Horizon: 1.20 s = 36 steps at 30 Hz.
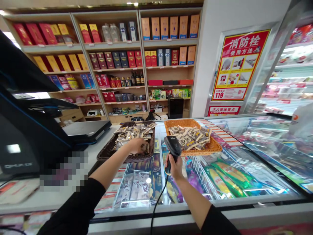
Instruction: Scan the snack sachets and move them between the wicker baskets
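My left hand [137, 146] reaches into a dark brown wicker basket [104, 153] of small printed packets [124, 134]. Its fingers curl down over a packet [144, 148] at the basket's right side, partly hiding it. My right hand [176, 165] is wrapped round the handle of a black barcode scanner [173, 145], whose head is raised and whose cable [158, 199] hangs down. Just behind the scanner, an orange wicker basket [216, 147] holds similar packets [193, 135]. Both baskets rest on the glass top of a display freezer [246, 204].
Bagged goods [227, 178] and wire baskets [200, 173] show through the freezer glass. On the left are a dark checkout machine [19, 130] and a flat scale [85, 129]. Behind stand shelves [107, 47] of boxed goods. A red and yellow poster [241, 65] hangs on the wall.
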Tool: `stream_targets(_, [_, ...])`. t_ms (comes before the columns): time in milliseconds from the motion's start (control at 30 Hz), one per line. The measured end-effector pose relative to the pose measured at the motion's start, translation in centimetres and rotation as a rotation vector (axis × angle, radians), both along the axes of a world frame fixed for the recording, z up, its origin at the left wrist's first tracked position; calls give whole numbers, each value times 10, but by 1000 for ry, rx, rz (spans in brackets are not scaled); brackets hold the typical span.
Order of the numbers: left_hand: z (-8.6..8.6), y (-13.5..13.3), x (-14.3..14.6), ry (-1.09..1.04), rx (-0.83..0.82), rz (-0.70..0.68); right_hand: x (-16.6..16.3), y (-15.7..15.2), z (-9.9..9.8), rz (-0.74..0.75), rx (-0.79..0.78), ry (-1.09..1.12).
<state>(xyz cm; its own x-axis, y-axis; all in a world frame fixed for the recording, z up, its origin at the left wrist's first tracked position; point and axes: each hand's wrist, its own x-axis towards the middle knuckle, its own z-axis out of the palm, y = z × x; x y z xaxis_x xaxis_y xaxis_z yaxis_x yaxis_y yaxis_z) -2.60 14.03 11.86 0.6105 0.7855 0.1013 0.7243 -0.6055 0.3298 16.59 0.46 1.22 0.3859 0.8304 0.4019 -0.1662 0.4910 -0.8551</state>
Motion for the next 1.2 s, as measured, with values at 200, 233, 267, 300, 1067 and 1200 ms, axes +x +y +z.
stream_targets(200, [-4, 11, -3, -153, 108, 255, 4, 0, 0, -31, -11, 12])
stream_targets(233, [-3, 17, 0, -252, 139, 319, 5, 0, 1, -33, -4, 23])
stream_targets(267, [-2, 22, 4, -376, 152, 376, 5, 0, 2, -31, -3, 31])
stream_targets(300, [-2, 27, 8, -516, 139, 421, 5, 1, 3, -25, -7, 32])
stream_targets(1067, [-32, 17, 26, -662, 153, 302, 0, -7, 3, 257, -66, 125])
stream_targets(1200, [-32, 13, 31, -588, 163, 206, -4, -9, 5, 317, -49, 142])
